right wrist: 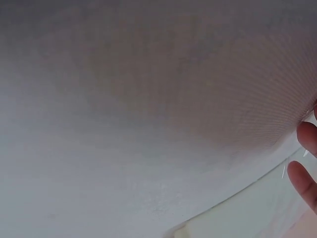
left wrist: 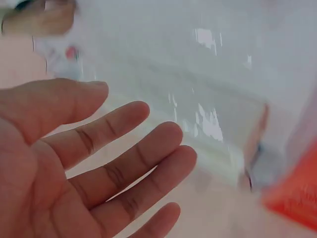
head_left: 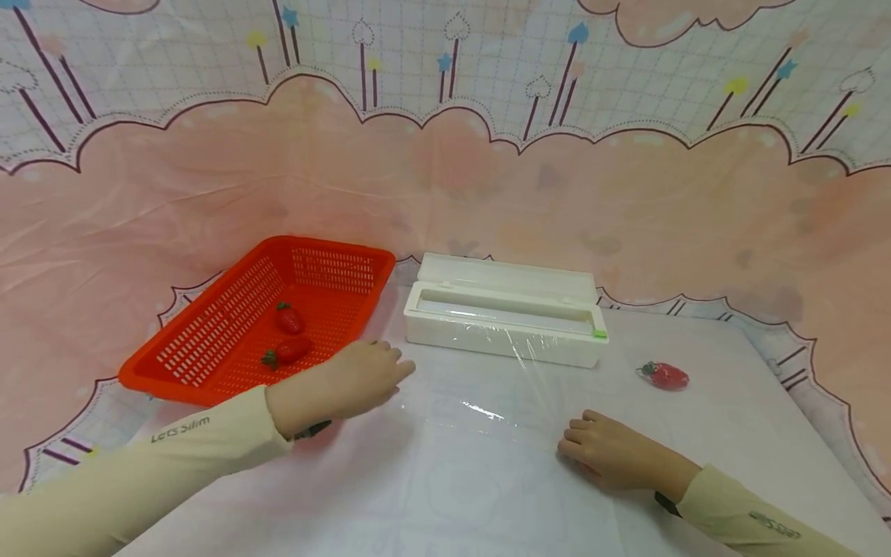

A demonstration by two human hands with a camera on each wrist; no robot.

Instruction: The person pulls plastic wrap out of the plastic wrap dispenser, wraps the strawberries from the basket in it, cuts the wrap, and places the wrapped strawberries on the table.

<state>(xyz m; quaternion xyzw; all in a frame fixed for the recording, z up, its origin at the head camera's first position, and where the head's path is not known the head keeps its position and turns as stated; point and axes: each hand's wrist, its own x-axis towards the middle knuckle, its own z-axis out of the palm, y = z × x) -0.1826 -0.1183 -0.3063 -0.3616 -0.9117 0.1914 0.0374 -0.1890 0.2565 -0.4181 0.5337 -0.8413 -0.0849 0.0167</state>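
A sheet of clear cling film (head_left: 480, 410) stretches forward over the white table from a white film dispenser (head_left: 508, 340) with its lid raised. My left hand (head_left: 369, 375) hovers at the film's left side, its fingers spread and holding nothing in the left wrist view. By the film's right front corner is my right hand (head_left: 612, 452), knuckles up with fingers bent downward. Two of its fingertips (right wrist: 303, 181) show apart at the edge of the right wrist view; the rest are out of frame. A strawberry (head_left: 666, 377) with a shiny wrap lies beyond the right hand.
A red plastic basket (head_left: 209, 329) stands at the back left, close to the left forearm. Inside it lie two strawberries, one (head_left: 288, 319) behind the other (head_left: 291, 350). A patterned pink cloth (head_left: 487, 201) hangs behind the table. The dispenser has a green piece (head_left: 599, 333) at its right end.
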